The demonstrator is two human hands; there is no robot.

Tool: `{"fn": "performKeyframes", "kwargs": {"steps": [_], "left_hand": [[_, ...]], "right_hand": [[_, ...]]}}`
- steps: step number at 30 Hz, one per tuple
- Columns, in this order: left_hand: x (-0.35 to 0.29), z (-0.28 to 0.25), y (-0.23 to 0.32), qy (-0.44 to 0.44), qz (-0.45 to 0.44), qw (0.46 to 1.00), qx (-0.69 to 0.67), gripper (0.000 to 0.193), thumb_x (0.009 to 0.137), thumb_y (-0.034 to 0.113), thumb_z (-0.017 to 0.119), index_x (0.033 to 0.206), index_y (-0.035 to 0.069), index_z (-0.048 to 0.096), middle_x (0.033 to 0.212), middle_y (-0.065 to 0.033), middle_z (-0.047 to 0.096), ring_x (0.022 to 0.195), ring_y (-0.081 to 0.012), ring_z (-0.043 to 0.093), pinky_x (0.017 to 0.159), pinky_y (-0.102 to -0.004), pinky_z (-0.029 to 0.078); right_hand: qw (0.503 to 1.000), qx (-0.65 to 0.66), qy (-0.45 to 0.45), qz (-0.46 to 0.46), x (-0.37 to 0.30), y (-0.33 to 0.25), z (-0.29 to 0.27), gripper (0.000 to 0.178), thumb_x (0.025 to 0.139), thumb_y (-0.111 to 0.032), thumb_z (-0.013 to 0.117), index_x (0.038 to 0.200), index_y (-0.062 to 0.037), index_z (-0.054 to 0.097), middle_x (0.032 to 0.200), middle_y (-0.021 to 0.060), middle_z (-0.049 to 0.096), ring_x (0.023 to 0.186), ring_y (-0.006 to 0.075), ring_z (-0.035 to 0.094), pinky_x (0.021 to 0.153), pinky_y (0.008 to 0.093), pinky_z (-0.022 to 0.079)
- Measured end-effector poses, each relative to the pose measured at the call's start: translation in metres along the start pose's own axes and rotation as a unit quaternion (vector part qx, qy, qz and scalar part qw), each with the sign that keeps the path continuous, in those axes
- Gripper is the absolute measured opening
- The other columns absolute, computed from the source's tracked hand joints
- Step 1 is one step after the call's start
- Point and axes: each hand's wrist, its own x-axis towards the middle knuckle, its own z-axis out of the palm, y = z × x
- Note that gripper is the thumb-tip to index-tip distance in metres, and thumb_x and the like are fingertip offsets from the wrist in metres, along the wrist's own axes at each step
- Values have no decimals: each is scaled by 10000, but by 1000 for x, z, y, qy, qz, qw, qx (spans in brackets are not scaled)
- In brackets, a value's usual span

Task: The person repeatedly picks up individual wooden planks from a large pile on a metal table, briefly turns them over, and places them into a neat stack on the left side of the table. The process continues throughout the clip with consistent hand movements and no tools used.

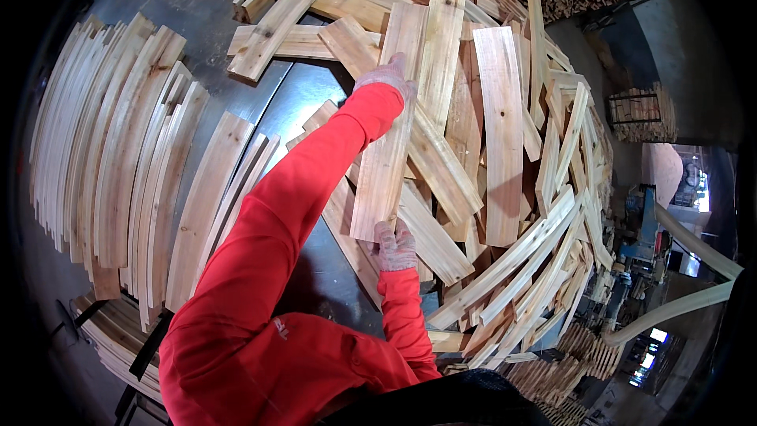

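Note:
A long pale wooden plank (390,150) lies on top of a loose pile of boards (505,134), running away from me. My right hand (394,246), in a worn light glove, grips the plank's near end. My left hand (386,77), gloved the same way, reaches out on a red sleeve and holds the plank's left edge close to its far end. Other planks lie crisscrossed under and beside it.
Neat rows of thin slats (118,158) are stacked at the left. A dark metal table top (296,102) shows between the stacks and the pile. More boards (276,8) lie at the far side. Machinery and pale ducts (678,300) stand at the right.

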Motion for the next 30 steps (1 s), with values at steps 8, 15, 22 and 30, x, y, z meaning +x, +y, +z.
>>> {"fn": "performKeyframes", "kwargs": {"steps": [8, 15, 22, 30], "left_hand": [[-30, 6, -31, 22, 92, 995, 34, 693, 827, 445, 606, 1401, 120, 394, 1105, -207, 650, 1056, -346, 621, 892, -398, 487], [-59, -102, -148, 209, -30, 970, 120, 737, 778, 404, 688, 1370, 78, 393, 1092, -224, 641, 1030, -379, 618, 898, -427, 486], [-15, -142, -187, 154, -113, 944, 270, 971, 657, 476, 763, 1433, 145, 283, 1471, -173, 346, 1345, -352, 351, 1082, -489, 306], [35, -136, -210, 127, -83, 963, 223, 1181, 585, 394, 832, 1508, 145, 138, 1513, -139, 297, 1409, -323, 263, 1144, -468, 221]], "right_hand": [[777, -533, -45, -331, 29, 35, -53, 311, 832, -161, 653, 1085, -30, 528, 973, 102, 616, 730, 191, 626, 536, 310, 491], [986, -119, -8, -116, 46, -39, -3, 416, 877, -289, 623, 1200, -39, 546, 864, 62, 601, 550, 158, 536, 485, 280, 459], [993, -15, -21, -113, 103, -108, 45, 179, 895, -243, 643, 1000, -99, 625, 831, -6, 621, 618, 99, 563, 467, 236, 427], [995, 30, 5, -94, 117, -118, 63, 161, 872, -226, 681, 992, -133, 628, 838, -18, 640, 621, 111, 583, 468, 266, 457]]}}
